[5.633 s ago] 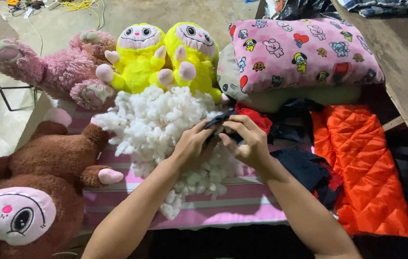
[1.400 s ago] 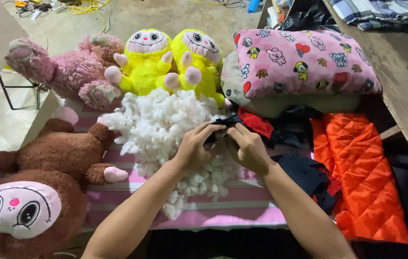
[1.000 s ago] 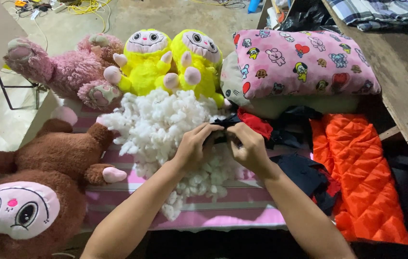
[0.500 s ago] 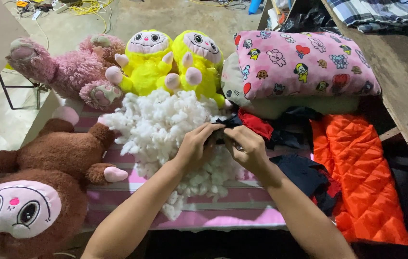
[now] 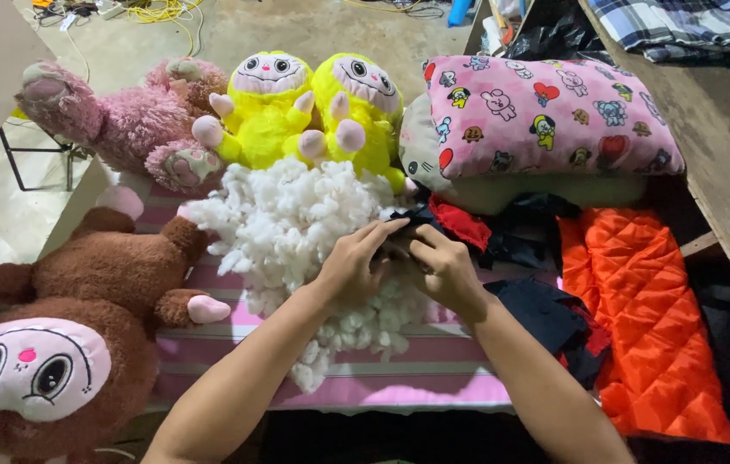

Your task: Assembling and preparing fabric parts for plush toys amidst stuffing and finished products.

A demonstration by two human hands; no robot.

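Little has moved since half a second ago: left hand and right hand stay pinched together on a dark fabric scrap beside one fluffy white stuffing heap. Two yellow plush dolls, one pink teddy and one brown plush surround it.

Both forearms are bare to the elbow, with no sleeve, glove, watch or ring showing.

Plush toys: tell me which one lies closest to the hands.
The right-hand yellow plush, sitting just behind the white stuffing pile that the left hand touches; the brown and pink ones lie farther left.
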